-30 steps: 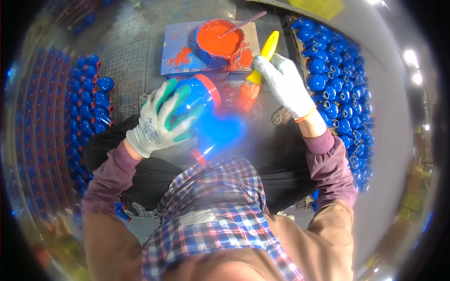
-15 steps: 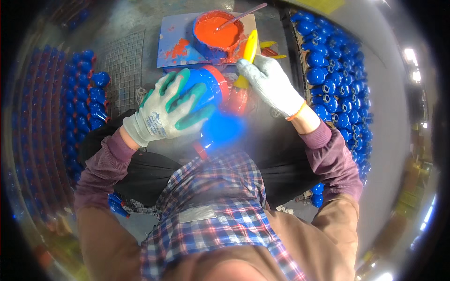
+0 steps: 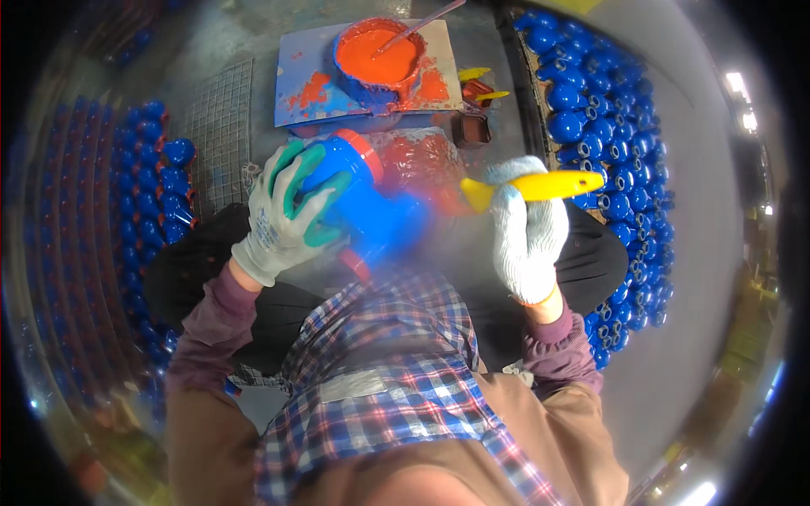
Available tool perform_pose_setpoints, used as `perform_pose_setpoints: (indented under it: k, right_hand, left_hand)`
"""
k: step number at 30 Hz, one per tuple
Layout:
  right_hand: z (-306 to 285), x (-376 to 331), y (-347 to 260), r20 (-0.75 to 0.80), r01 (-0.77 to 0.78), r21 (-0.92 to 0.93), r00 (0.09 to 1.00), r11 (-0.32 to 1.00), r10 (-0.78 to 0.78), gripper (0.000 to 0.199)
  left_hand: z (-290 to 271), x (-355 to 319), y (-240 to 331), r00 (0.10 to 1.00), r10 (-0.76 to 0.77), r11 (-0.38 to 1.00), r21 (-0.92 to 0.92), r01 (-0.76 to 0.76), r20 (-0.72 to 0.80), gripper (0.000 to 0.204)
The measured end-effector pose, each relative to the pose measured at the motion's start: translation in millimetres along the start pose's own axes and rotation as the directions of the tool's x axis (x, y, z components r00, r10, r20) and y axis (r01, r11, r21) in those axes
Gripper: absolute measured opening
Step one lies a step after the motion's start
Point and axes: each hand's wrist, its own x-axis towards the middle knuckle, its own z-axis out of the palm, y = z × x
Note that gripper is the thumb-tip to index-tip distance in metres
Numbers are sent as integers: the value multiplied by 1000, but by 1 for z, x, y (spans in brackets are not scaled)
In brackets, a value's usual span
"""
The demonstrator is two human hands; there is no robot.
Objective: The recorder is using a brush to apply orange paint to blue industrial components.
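While held crosswise, brush point(image 3: 557, 185) points left.

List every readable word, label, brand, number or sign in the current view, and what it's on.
No legible text to quote.
Print on the left hand's glove: too small and blurred to read.
Yellow brush in the right hand: no lettering visible.
Blue piece in the left hand: none visible.
Paint bucket: none visible.
Outer rim of the view: too blurred to tell.
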Motion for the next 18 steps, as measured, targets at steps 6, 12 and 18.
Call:
perform_pose_setpoints:
  k: [6,12,18]
  right_hand:
    - [9,-18,4,-136,52,-34,989,998,-57,17]
    - [33,-26,11,-223,13,10,975,1000,-10,21]
    - [46,-28,32,-170,90,-34,981,995,-95,27]
  left_hand:
    - [14,-11,27,944,-325,934,-176,312,-50,71]
    - [46,-30,65,555,-808,357,-587,727,196,65]
    - [54,-29,74,383,-695,-356,-755,551,608,51]
